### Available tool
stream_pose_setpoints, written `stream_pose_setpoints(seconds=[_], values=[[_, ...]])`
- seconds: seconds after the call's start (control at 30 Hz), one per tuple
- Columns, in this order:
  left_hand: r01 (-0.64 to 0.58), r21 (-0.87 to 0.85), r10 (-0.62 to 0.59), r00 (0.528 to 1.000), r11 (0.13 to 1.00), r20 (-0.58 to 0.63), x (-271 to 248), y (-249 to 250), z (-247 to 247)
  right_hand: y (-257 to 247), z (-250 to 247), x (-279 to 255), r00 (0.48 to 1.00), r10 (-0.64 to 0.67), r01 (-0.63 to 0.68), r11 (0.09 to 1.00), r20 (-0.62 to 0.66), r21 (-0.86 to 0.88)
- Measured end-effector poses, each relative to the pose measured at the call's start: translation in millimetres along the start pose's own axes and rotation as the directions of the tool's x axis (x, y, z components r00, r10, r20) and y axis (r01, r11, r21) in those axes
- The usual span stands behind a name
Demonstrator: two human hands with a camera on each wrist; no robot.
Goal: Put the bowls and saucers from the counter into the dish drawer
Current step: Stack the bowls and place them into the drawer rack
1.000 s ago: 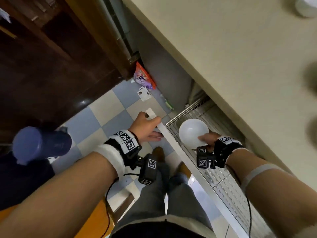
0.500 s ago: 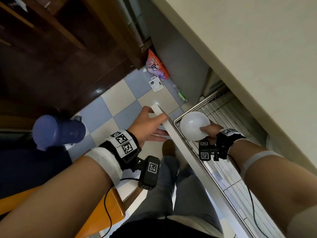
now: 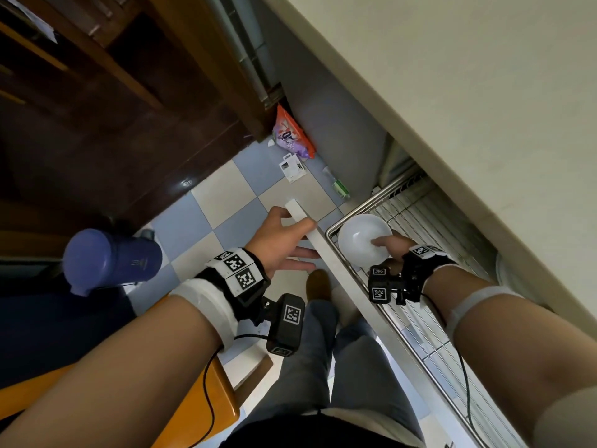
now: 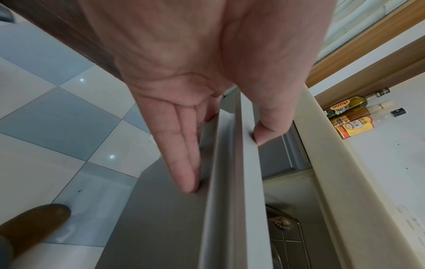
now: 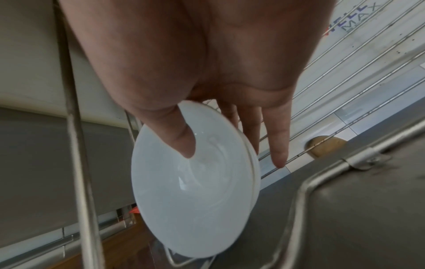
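While the right hand (image 3: 392, 248) holds a bowl (image 3: 360, 242), a wire rack (image 3: 416, 221) lies beneath.

- A checkered floor (image 3: 226, 202) of pale blue and cream tiles runs beside the cabinets.
- An orange and purple packet (image 3: 292, 137) leans in the corner where a dark wooden cabinet (image 3: 97, 124) meets the grey cabinet front (image 3: 332, 124).
- A small white card (image 3: 292, 168) lies on the tiles just beside the packet.
- A small green item (image 3: 340, 188) lies near the grey cabinet front.
- A blue lidded bottle (image 3: 109, 260) shows at the left.
- An orange wooden surface (image 3: 200, 402) sits below it.
- 1 brown shoe (image 3: 318, 284) rests on the floor.
- Several sauce bottles (image 4: 352, 116) stand on the counter.
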State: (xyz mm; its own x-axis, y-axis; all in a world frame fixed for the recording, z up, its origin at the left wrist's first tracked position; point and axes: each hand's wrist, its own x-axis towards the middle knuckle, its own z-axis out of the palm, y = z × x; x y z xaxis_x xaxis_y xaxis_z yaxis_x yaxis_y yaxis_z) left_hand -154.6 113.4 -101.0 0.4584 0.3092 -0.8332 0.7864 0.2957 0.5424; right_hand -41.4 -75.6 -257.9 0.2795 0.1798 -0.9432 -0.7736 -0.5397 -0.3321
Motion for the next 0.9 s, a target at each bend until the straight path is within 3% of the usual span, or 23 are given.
stream_pose_setpoints(seconds=[0.1,0.2,0.3,0.4,0.5,0.53,0.6,0.63,0.7,0.8,0.9], values=[[0.006,0.014,-0.006,1.000,1.000,0.011,-0.6,0.8,-0.7,-2.3,-2.3,-14.1,1.000,-0.013,0.013,1.000,-0.020,-0.017],[0.038,0.040,-0.039,0.999,0.998,0.014,1.3,5.7,-1.6,-9.9,-8.2,-33.8,0.994,-0.069,0.057,0.988,-0.083,-0.142],[0.036,0.140,-0.028,0.998,0.990,-0.058,-0.6,11.6,-1.7,-21.6,-12.0,-77.4,0.986,-0.104,0.073,0.973,-0.131,-0.218],[0.011,0.477,0.091,0.977,0.879,-0.191,-3.7,29.5,-1.1,-28.6,-11.3,-124.9,0.987,-0.125,0.109,0.982,-0.100,-0.151],[-0.076,0.654,0.292,0.929,0.752,-0.228,-14.9,65.7,6.9,-36.3,-11.3,-170.6,0.986,-0.165,0.167,0.979,-0.027,0.117],[-0.145,0.671,0.353,0.918,0.727,-0.184,-19.3,81.6,13.5,-39.9,-12.8,-187.1,0.978,-0.209,0.209,0.964,-0.016,0.161],[-0.358,0.666,0.464,0.885,0.655,0.020,-23.3,109.9,34.0,-48.1,-23.2,-217.2,0.954,-0.294,0.301,0.932,-0.066,0.203],[-0.435,0.659,0.486,0.866,0.614,0.119,-25.2,123.4,45.9,-50.8,-31.6,-230.4,0.938,-0.327,0.345,0.908,-0.116,0.238],[-0.533,0.573,0.466,0.841,0.623,0.276,-31.9,148.1,73.8,-52.3,-54.0,-256.8,0.891,-0.374,0.442,0.843,-0.258,0.307],[-0.543,0.460,0.348,0.826,0.703,0.443,-47.4,175.3,125.1,-40.2,-95.7,-292.1,0.769,-0.377,0.596,0.715,-0.516,0.367],[-0.510,0.399,0.242,0.796,0.762,0.555,-58.2,186.3,180.2,-14.7,-143.3,-312.0,0.666,-0.215,0.678,0.573,-0.714,0.460]])
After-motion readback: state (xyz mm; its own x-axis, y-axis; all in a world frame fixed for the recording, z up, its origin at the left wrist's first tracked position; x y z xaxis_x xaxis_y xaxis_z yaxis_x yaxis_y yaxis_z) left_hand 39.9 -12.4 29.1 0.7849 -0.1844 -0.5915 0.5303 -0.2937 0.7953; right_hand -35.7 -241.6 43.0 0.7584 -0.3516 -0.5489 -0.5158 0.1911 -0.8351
